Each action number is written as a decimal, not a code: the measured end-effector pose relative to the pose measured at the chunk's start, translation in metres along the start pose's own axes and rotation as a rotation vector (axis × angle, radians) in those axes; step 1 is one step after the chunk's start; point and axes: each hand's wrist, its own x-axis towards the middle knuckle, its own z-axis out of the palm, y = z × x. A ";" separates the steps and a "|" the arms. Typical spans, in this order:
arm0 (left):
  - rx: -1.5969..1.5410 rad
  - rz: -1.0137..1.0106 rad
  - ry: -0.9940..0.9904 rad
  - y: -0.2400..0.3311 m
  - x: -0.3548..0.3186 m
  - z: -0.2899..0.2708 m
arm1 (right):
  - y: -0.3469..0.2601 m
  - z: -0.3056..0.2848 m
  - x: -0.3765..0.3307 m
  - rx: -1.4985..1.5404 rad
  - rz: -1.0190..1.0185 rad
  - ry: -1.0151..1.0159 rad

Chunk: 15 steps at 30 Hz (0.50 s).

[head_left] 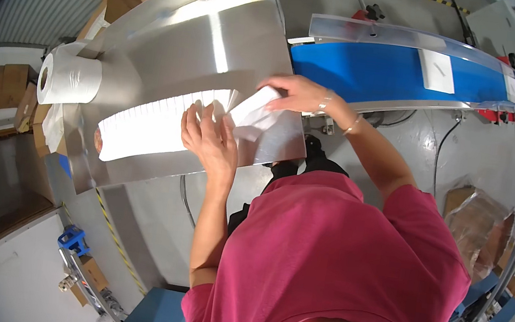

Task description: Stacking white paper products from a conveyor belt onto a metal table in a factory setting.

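A long row of white folded packets [151, 123] stands side by side on the shiny metal table [176, 37]. On the right end of that row lies my left hand [210, 144], its fingers apart and its thumb toward a white packet [254, 113]. My right hand [296, 94] grips this packet by its upper right side, at a slant just beyond the row. Whether the left thumb touches the packet, I cannot tell. At the left end of the row sits a small brown piece [98, 140], mostly hidden.
A large white paper roll [71, 79] stands at the table's left. Right of the table runs a blue conveyor belt [363, 67] with a clear guard [387, 34], carrying a white packet [436, 71] and another farther along. Cardboard boxes [4, 89] are at the far left.
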 end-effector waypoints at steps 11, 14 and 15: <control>0.027 0.016 0.035 -0.005 -0.002 0.002 | 0.055 -0.086 -0.081 -0.831 0.686 1.020; 0.026 0.033 0.018 -0.002 -0.001 0.000 | 0.037 -0.072 -0.062 -0.796 0.079 0.826; 0.022 0.033 0.016 -0.001 -0.001 0.000 | 0.029 -0.058 -0.050 -0.566 0.014 0.658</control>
